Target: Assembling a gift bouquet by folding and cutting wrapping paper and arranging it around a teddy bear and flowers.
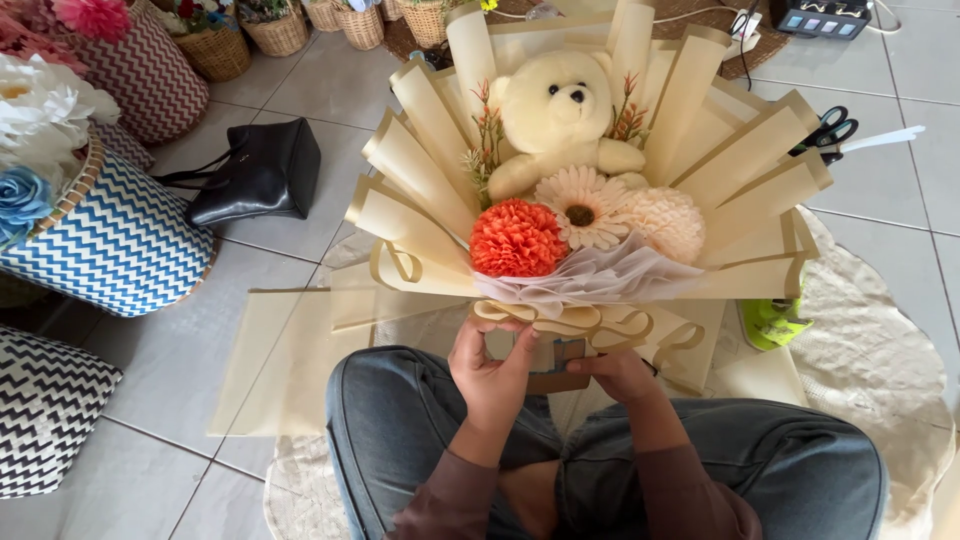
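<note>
The bouquet [585, 200] is propped on the floor against the knees; its stem is clasped low by the left hand [492, 372], fingers closed around it; the right hand [620, 372] is closed on the base too; a firm, level grip seems wise so the cream wrapping [420, 160] isn't crushed.

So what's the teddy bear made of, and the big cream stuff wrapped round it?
The teddy bear looks like soft plush fabric: its surface is fuzzy and matte. The wrapping looks like stiff paper or thin plastic sheet, matte cream with gold edges, folded into sharp points. Which one, I cannot tell.
</note>
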